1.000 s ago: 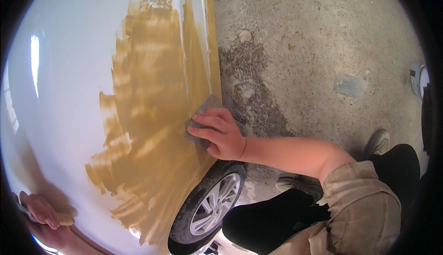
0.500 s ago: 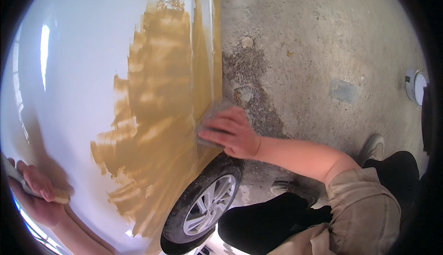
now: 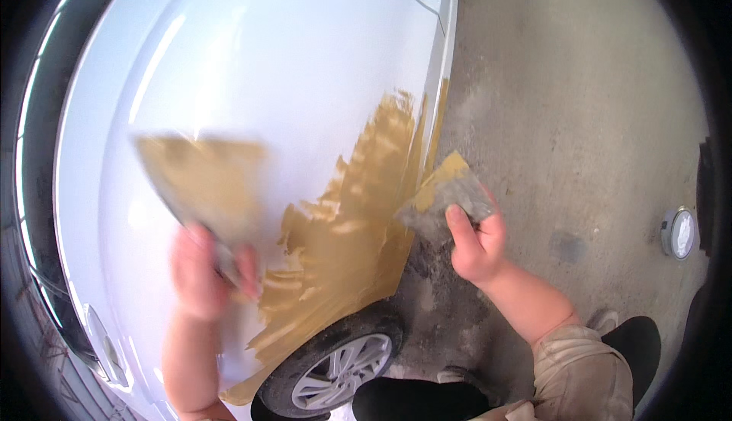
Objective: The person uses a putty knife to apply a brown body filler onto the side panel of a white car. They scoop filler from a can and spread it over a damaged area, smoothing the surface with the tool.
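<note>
My left hand grips the handle of a wide putty knife, its blade coated with ochre-yellow filler and smeared by motion. It is in front of the white car panel. Between the thumb and fingers of my right hand is a flat grey spreader with yellow filler along one edge. That spreader is near the panel's lower edge; I cannot tell whether it touches. Streaky yellow filler covers the lower part of the panel, above and ahead of the wheel.
The car's wheel with its black tyre is close to my legs. On the concrete floor to the right stands a round can. A dark car window and a door handle show at the left.
My left hand has brought the putty knife up from the lower left toward the middle. My right hand has come away from the filler above the wheel, moving right. The view has shifted.
</note>
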`<action>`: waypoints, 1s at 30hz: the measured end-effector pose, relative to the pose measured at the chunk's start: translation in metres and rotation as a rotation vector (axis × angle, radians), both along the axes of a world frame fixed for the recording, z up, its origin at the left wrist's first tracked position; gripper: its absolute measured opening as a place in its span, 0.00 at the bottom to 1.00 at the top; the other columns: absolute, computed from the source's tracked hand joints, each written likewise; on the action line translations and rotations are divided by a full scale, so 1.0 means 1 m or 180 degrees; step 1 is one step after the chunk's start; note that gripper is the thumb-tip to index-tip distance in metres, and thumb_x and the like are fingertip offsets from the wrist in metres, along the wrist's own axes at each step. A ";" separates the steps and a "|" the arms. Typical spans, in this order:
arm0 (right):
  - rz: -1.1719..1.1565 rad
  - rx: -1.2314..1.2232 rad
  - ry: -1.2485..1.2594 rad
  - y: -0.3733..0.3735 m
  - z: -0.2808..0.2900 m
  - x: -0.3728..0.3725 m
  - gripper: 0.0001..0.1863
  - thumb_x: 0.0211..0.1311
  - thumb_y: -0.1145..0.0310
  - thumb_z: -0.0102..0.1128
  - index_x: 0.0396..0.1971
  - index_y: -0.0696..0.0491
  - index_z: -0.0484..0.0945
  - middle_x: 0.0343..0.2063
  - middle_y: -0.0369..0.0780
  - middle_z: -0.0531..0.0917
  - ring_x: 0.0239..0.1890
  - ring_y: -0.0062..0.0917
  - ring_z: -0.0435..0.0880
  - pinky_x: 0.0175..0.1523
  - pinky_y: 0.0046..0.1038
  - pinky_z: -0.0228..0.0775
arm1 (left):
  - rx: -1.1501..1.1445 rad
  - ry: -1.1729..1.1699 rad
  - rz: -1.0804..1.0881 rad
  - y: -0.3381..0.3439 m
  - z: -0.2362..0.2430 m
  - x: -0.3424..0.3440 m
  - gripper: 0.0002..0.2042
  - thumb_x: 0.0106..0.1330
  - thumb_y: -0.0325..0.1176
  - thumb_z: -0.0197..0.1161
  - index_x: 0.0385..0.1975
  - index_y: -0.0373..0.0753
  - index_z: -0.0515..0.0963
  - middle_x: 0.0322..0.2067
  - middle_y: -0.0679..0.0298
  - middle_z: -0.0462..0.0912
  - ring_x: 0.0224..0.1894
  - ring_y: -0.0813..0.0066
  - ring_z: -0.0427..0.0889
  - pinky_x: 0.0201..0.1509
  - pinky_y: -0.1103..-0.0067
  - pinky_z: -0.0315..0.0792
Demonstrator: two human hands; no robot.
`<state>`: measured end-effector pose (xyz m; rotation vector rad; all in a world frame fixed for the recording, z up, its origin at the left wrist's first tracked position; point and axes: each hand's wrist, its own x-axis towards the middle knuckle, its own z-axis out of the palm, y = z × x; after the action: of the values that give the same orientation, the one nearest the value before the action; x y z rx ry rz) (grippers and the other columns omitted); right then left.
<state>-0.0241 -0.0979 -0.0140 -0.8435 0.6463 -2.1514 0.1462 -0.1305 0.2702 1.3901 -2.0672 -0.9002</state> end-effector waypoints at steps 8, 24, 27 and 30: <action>0.0737 -0.0888 0.0244 0.044 0.059 -0.044 0.16 0.64 0.79 0.49 0.50 0.66 0.73 0.44 0.49 0.83 0.43 0.29 0.84 0.48 0.28 0.75 | 0.1590 -0.0389 -0.0662 0.063 -0.069 0.007 0.15 0.76 0.38 0.43 0.38 0.33 0.72 0.17 0.67 0.77 0.16 0.81 0.74 0.20 0.84 0.68; -0.0880 -0.0515 0.3394 0.045 0.052 -0.011 0.17 0.47 0.72 0.67 0.41 0.43 0.84 0.45 0.36 0.80 0.47 0.30 0.77 0.52 0.39 0.68 | 0.1020 0.1700 0.1066 0.132 -0.174 0.035 0.15 0.75 0.39 0.43 0.48 0.34 0.68 0.25 0.61 0.78 0.19 0.78 0.75 0.22 0.84 0.68; -0.1093 -0.0721 0.3673 0.057 0.053 0.002 0.13 0.49 0.64 0.67 0.37 0.35 0.85 0.47 0.31 0.78 0.46 0.27 0.73 0.55 0.39 0.61 | 0.0732 0.1299 0.1085 0.134 -0.184 0.040 0.14 0.75 0.40 0.42 0.47 0.37 0.67 0.24 0.61 0.77 0.18 0.78 0.73 0.17 0.84 0.64; -0.1313 -0.0746 0.3724 0.059 0.051 0.008 0.11 0.50 0.62 0.65 0.36 0.34 0.84 0.44 0.31 0.79 0.45 0.26 0.73 0.53 0.36 0.60 | 0.0677 0.0969 0.1001 0.133 -0.185 0.044 0.14 0.75 0.39 0.42 0.45 0.36 0.69 0.22 0.63 0.77 0.16 0.81 0.72 0.16 0.86 0.63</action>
<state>-0.0157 -0.0392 0.0373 -2.3006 1.2026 -1.9133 0.1904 0.0026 0.0856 1.5237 -1.5134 -1.1362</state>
